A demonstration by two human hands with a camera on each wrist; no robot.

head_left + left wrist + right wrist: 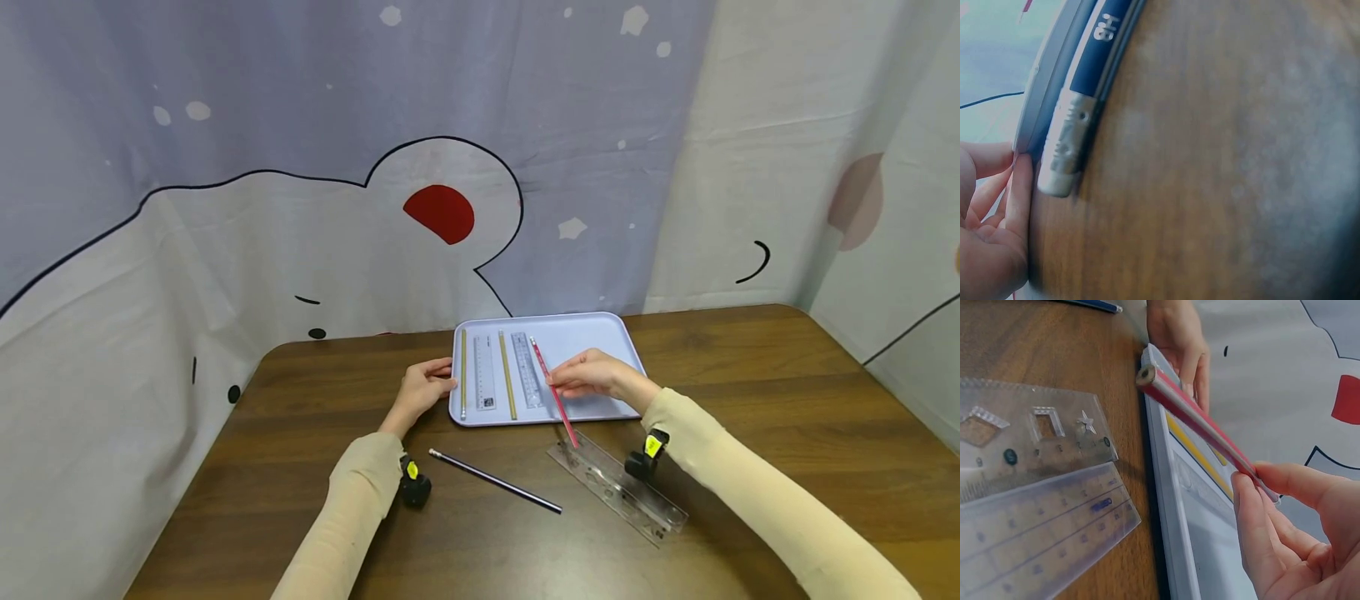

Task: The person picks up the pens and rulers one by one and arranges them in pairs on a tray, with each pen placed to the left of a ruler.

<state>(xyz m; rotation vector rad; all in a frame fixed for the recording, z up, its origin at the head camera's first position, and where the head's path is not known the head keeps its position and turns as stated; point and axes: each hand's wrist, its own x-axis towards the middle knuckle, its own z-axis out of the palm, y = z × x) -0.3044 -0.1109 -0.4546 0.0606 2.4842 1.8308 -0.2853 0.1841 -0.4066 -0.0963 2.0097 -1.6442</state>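
Note:
My right hand (596, 373) pinches a red pencil (566, 419) between thumb and fingertips, holding it slanted above the tray's front edge. In the right wrist view, the red-and-white striped pencil (1200, 428) points its unsharpened end toward the camera. My left hand (418, 393) grips the left rim of a pale tray (592, 332); the left wrist view has thumb and fingers pinching that rim (1044, 94). Inside the tray lie a yellow pencil (463, 375), a clear ruler (484, 371), a second yellow pencil (507, 375) and another clear ruler (527, 371), side by side.
On the wooden table (315, 500), a dark pencil (495, 481) with a white eraser lies before the tray. Two clear rulers, one a stencil ruler (1029, 428) with cut-out shapes, the other plainer (1054, 531), lie front right, partly overlapping. A printed curtain (337, 250) hangs behind.

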